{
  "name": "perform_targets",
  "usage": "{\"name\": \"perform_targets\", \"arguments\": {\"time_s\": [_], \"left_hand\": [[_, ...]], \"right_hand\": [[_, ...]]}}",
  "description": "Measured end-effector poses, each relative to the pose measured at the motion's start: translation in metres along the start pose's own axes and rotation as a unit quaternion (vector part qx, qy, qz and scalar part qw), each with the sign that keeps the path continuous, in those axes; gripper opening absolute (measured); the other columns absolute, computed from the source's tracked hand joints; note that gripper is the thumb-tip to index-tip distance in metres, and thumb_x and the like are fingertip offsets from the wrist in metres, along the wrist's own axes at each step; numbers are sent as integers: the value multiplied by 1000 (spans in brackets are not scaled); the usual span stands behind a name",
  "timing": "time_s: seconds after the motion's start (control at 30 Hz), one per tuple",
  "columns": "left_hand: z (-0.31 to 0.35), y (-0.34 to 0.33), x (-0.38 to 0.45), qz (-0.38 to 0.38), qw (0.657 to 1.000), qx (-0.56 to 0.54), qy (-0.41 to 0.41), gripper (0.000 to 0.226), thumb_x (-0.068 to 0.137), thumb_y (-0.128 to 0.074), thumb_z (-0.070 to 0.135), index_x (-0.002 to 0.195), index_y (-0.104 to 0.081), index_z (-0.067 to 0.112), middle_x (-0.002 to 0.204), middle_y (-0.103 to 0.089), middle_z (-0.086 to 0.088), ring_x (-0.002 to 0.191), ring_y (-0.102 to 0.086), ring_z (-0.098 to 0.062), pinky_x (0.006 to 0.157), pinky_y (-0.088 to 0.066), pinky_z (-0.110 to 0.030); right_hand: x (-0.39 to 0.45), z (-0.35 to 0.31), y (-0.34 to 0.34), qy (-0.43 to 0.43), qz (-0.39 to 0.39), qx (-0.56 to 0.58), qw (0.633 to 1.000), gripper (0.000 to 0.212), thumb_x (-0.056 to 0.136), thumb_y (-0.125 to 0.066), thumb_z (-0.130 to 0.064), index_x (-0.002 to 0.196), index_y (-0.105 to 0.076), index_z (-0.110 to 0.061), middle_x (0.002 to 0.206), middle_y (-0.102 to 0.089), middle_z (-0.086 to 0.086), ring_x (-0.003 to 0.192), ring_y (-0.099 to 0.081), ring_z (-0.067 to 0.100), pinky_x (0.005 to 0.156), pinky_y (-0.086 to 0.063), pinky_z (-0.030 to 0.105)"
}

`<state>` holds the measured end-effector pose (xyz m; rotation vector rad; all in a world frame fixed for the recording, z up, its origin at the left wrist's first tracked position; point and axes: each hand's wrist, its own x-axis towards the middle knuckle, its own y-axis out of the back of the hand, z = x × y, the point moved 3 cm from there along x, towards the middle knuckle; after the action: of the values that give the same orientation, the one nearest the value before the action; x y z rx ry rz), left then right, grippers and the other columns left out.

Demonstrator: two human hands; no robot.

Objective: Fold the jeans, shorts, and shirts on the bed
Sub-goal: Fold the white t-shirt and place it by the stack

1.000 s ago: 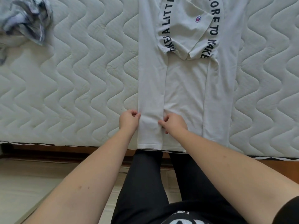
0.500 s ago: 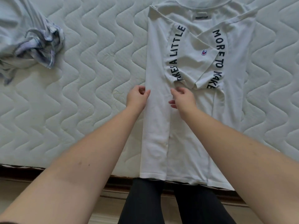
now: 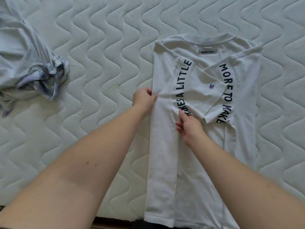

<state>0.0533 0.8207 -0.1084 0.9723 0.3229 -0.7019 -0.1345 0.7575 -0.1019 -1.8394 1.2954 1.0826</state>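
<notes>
The white shirt (image 3: 206, 103) lies flat on the bed (image 3: 99, 47), both sides folded inward; its outer left edge is pinched by the left hand (image 3: 144, 100), while the flap's inner edge is pinched by the right hand (image 3: 188, 125). The flap is best smoothed along its whole length, so the crease is kept straight; a crumpled garment (image 3: 33, 71) waits well apart.

The quilted mattress (image 3: 102, 47) carries a white shirt (image 3: 206, 146) and crumpled garment (image 3: 33, 70).
</notes>
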Motion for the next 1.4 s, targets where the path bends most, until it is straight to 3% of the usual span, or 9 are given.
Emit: {"name": "perform_targets", "arguments": {"time_s": [0.2,0.33,0.43,0.7,0.87,0.97,1.17,1.27,1.4], "left_hand": [[8,21,17,0,998,24,-58,25,93,-60,21,117,-61,11,93,-63,-4,92,-61,-22,75,-39,-24],[39,41,56,33,989,61,-133,45,95,-57,17,138,-46,18,118,-50,-17,98,-56,-28,89,-40,-30],[74,51,97,0,973,137,-183,50,97,-53,18,143,-40,30,125,-46,-16,103,-57,-30,94,-44,-38],[119,56,156,-96,912,339,-209,29,95,-59,19,123,-61,14,120,-62,-14,108,-58,-32,78,-33,-24],[131,71,164,-115,905,358,-197,17,96,-57,17,107,-66,8,92,-71,-14,77,-60,-24,74,-44,-27],[134,70,166,-118,902,370,-190,19,97,-57,17,111,-65,9,93,-70,-14,76,-60,-23,78,-49,-30],[134,63,162,-110,923,321,-179,20,96,-58,32,104,-64,15,66,-61,2,69,-60,-21,60,-41,-24],[132,59,159,-72,940,285,-170,23,96,-58,30,108,-66,11,85,-67,-8,77,-62,-25,72,-44,-26],[124,52,153,9,977,165,-136,23,90,-65,30,108,-60,17,109,-64,-10,91,-62,-27,77,-51,-32]], "right_hand": [[0,-4,3,37,-13,-58,998,12,95,-63,-23,84,-58,-20,79,-56,-4,47,-55,5,41,-43,17],[0,-6,8,48,-33,-104,993,10,94,-64,-28,93,-63,-18,88,-61,-3,47,-55,7,42,-43,20],[1,-7,10,56,-42,-116,991,12,94,-64,-30,92,-63,-18,80,-58,-5,45,-56,5,42,-43,19],[1,2,9,28,-40,-82,995,12,93,-65,-27,94,-65,-14,84,-60,-5,42,-53,5,39,-40,18],[2,4,9,62,-15,-116,991,20,92,-67,-24,77,-61,-12,60,-57,-7,39,-53,7,38,-39,19],[4,6,11,84,3,-159,984,24,93,-66,-28,77,-61,-10,50,-55,-11,40,-54,7,40,-43,23],[3,6,10,113,-10,-233,966,23,82,-76,-36,79,-62,-19,67,-65,-11,52,-60,10,48,-47,26],[5,10,15,132,0,-344,930,25,83,-74,-36,69,-60,-20,64,-63,-8,56,-55,12,60,-49,32],[3,17,20,90,-7,-286,954,21,86,-73,-32,74,-66,-16,57,-64,-8,44,-54,12,56,-53,35]]}}
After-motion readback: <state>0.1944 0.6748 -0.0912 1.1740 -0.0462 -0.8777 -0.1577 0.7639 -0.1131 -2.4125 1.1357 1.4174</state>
